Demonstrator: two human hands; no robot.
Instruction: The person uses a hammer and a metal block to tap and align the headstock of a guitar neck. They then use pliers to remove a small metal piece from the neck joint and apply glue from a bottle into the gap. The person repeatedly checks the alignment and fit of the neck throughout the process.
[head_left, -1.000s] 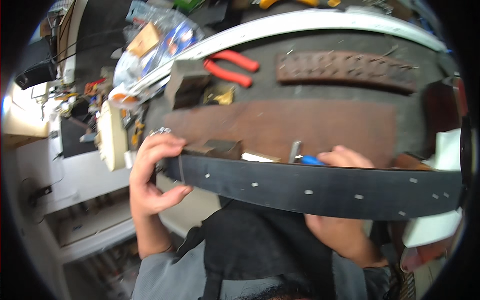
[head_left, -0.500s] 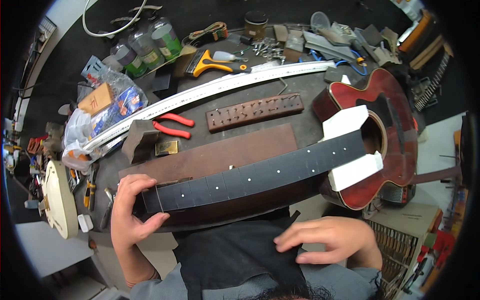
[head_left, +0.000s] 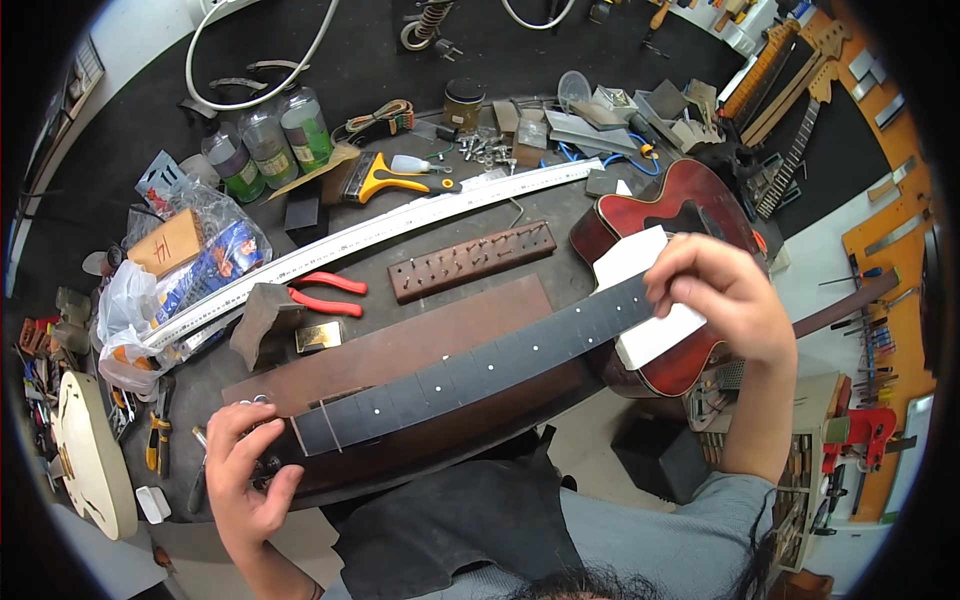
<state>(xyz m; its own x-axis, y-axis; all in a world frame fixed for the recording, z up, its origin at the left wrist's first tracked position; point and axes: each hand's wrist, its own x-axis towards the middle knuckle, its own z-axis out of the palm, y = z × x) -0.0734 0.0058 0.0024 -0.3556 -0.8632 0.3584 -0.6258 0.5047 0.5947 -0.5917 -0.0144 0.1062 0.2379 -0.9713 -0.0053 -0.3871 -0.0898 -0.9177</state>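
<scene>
A red guitar body (head_left: 690, 185) lies at the right, and its neck's dark fretboard (head_left: 465, 373) with white dots runs leftward across the bench edge. White paper (head_left: 660, 337) covers the body on both sides of the fretboard. A thin pale wire (head_left: 330, 425) lies crosswise near the nut end. My left hand (head_left: 245, 470) is closed round the headstock, where tuning pegs show between finger and thumb. Over the fretboard's body end, my right hand (head_left: 725, 295) has its fingertips pinched together; what they hold, if anything, is hidden.
Behind the neck are a brown board (head_left: 490, 312), a wooden block with upright pins (head_left: 472, 262), red-handled pliers (head_left: 328, 295) and a long white ruler (head_left: 400, 232). Bottles (head_left: 268, 152) stand farther back. A cream guitar body (head_left: 92, 455) is at left.
My right hand has risen from near my apron to the fretboard's body end, its fingers closing. My left hand has shifted from the nut end onto the headstock. The view has shifted too.
</scene>
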